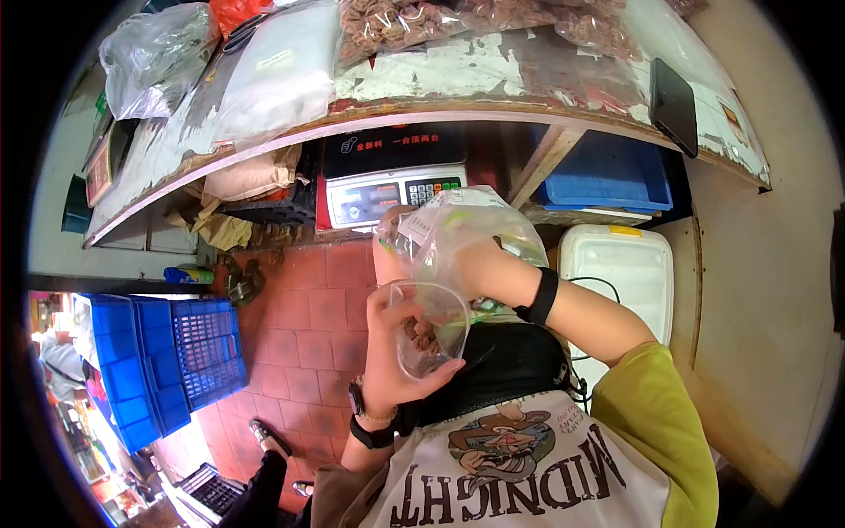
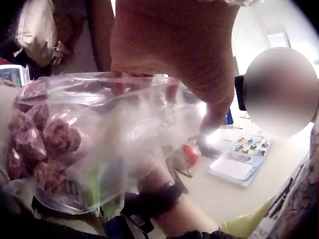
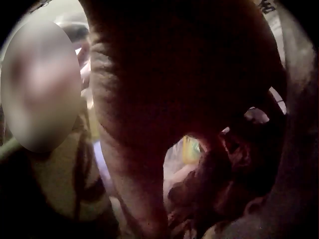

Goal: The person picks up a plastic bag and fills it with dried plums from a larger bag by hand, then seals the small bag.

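My left hand (image 1: 392, 352) grips a clear plastic cup (image 1: 451, 317), its fingers and thumb around the wall; several brown, wrinkled lumps (image 1: 422, 334) lie inside. Beyond the cup, my right hand (image 1: 475, 264) is inside a clear plastic bag (image 1: 519, 231), its fingers hidden there. In the left wrist view, the bag (image 2: 99, 164) holds more brown lumps (image 2: 62, 139) beneath my left hand (image 2: 174, 45). The right wrist view is dark: my right hand (image 3: 184, 74) is close to lumps (image 3: 199, 184), and whether its fingers grasp any is unclear.
A scale (image 1: 378, 195) sits under a worn shelf (image 1: 493, 101) bearing bagged lumps (image 1: 396, 26) and a phone (image 1: 673, 106). A blue bin (image 1: 607, 176) and white lidded box (image 1: 620, 264) are at right, blue crates (image 1: 207, 343) at left.
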Demonstrator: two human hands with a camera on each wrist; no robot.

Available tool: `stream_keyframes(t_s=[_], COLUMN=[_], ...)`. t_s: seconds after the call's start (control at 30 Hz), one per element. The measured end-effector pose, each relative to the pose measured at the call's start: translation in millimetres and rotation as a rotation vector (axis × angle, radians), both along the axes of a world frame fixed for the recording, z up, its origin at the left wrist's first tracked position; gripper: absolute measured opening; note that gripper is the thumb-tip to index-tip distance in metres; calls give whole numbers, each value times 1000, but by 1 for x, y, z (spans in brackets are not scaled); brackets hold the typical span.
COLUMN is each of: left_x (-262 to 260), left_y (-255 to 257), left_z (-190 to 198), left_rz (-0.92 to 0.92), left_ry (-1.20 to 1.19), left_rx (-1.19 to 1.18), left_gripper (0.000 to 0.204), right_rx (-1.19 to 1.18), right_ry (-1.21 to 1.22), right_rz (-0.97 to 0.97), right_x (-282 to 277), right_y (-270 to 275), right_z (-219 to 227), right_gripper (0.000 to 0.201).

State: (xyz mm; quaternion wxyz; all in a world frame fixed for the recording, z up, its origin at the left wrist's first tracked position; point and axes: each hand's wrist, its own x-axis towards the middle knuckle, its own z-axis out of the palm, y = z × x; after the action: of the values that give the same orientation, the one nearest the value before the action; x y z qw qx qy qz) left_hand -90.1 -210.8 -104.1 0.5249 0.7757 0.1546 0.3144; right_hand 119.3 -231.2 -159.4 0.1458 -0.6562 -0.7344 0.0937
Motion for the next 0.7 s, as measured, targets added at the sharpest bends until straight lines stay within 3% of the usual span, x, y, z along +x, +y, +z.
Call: stream_keyframes(t_s=[0.07,0.13,0.17,0.27,0.33,0.43,0.53,0.63,0.7], left_x=[2,2,2,1,1,1,2,3,3], left_y=[0,-1,-1,-1,-1,0,-1,-1,-1], left_z=[-1,1,2,1,-1,-2,-3,-3,-3], left_rz=[-4,-7,-7,-11,-6,-7,-10,-15,-23], left_ry=[0,9,20,-1,-6,-19,-23,-18,-15], left_rx=[-9,-8,-6,-38,-45,-66,-88,-92,-88], left_gripper=[76,76,76,77,77,77,77,77,76], right_rx=[63,40,41,18,-177,-163,-268,-123,-66], right_ry=[-83,-112,-112,-126,-76,-54,-157,-163,-222], right_rz=[68,-208,-210,-64,-10,-81,-23,-76,-12], right_x=[-5,-23,-21,-13,-11,-14,-15,-21,-17], right_y=[-1,-2,-3,-5,-4,-2,1,-5,-8], right_z=[10,42,39,27,24,19,43,61,46], right_gripper=[49,27,27,26,38,39,36,32,30])
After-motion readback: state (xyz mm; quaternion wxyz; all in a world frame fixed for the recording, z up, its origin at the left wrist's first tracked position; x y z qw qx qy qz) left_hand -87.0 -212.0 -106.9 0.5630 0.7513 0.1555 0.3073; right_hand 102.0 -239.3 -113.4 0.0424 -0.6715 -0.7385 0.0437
